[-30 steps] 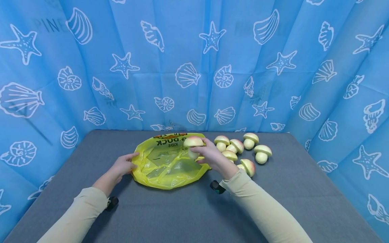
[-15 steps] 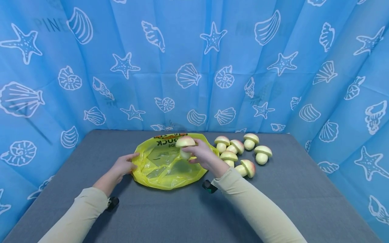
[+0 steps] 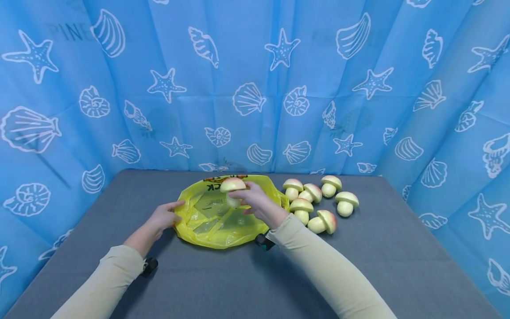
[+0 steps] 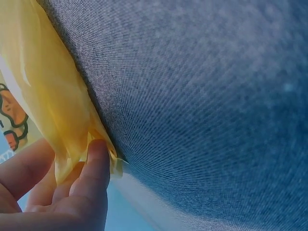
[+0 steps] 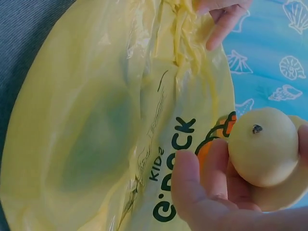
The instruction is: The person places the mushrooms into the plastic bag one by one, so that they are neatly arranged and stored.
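Note:
A yellow plastic bag, printed with dark letters, lies on the table with its mouth spread wide. At its left edge my left hand pinches the bag; the left wrist view shows the thin film between thumb and fingers. Over the bag's opening, my right hand holds a toy mushroom with a pale, pink-tinged cap on top and a rounded stem below. In the right wrist view the round stem end of this mushroom, with a dark spot, faces the camera.
Several similar mushrooms stand or lie to the right of the bag, among them a tipped one at the front and an upright one farthest right. A grey cloth covers the table. Behind it hangs a blue curtain with shell prints.
My right hand has carried the mushroom leftward, from the bag's right side to over its middle. The left hand keeps its place at the bag's edge.

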Demonstrator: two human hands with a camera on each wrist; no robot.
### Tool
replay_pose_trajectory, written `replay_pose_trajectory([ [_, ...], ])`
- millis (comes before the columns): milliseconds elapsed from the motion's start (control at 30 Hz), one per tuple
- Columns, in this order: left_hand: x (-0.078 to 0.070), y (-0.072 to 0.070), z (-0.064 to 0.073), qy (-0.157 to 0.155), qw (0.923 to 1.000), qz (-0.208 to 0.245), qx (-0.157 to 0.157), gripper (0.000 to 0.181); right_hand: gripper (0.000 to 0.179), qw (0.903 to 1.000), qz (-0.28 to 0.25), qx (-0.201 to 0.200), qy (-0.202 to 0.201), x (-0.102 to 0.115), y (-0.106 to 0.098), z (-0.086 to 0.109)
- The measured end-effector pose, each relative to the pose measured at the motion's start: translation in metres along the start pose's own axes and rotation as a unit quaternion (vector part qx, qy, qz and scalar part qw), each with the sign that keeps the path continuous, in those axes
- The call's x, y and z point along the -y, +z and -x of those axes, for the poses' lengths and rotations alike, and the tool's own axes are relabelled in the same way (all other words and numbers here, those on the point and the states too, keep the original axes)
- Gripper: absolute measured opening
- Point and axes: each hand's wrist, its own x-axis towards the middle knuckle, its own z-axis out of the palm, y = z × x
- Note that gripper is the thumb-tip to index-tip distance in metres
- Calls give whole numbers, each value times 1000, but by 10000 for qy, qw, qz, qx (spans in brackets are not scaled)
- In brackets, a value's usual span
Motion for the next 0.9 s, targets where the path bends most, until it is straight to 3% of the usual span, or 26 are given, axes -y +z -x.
replay_pose_trajectory([
  [900, 0, 1, 0, 21, 10000, 48, -20, 63, 63, 9984, 1, -103, 563, -4, 33, -26],
])
